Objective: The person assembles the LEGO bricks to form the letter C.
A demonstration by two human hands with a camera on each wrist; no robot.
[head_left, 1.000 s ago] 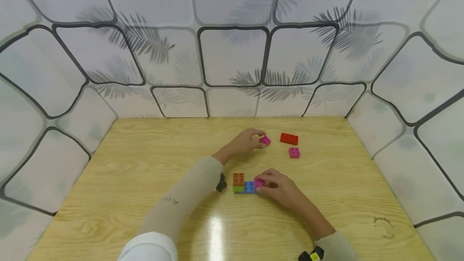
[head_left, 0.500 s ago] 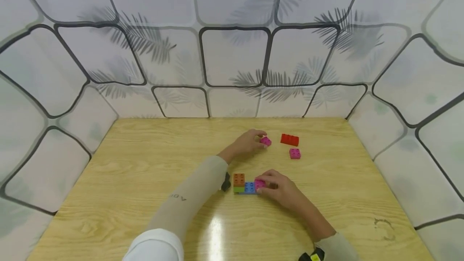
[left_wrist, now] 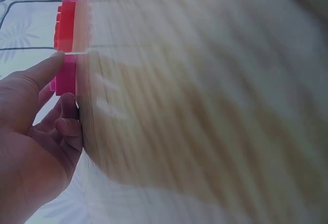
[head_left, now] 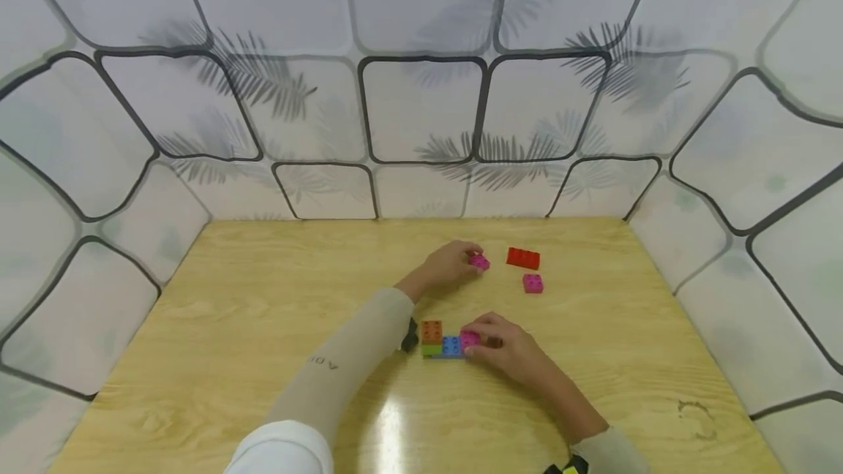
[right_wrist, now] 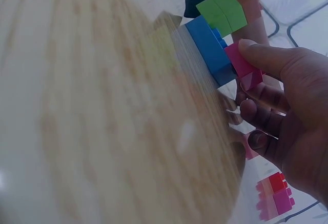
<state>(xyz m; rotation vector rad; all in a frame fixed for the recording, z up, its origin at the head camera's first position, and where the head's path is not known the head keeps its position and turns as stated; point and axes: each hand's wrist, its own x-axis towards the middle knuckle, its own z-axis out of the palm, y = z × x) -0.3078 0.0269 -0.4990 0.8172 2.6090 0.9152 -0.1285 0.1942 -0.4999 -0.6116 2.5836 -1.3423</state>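
At the back of the table my left hand (head_left: 448, 265) pinches a small pink building brick (head_left: 481, 262) between thumb and fingers. In the left wrist view the thumb lies along one end of that pink brick (left_wrist: 65, 76), low at the tabletop. Nearer me, my right hand (head_left: 516, 348) grips another pink brick (head_left: 469, 339) at the right end of a long blue brick (head_left: 451, 346). Stacked on the blue brick's left end are a green brick (right_wrist: 223, 13) and an orange brick (head_left: 431, 330). Blue studs show between the two ends.
Right of my left hand lie a long red brick (head_left: 523, 258) and a loose pink brick (head_left: 533, 284). A patterned wall (head_left: 421, 112) rises behind the wooden table (head_left: 263, 298) and at both sides. My left forearm (head_left: 342, 357) crosses left of the stack.
My left fingers have drawn in around the far pink brick, which they stood wider about before. My right hand and the stack have stayed in place; the view has tilted slightly.
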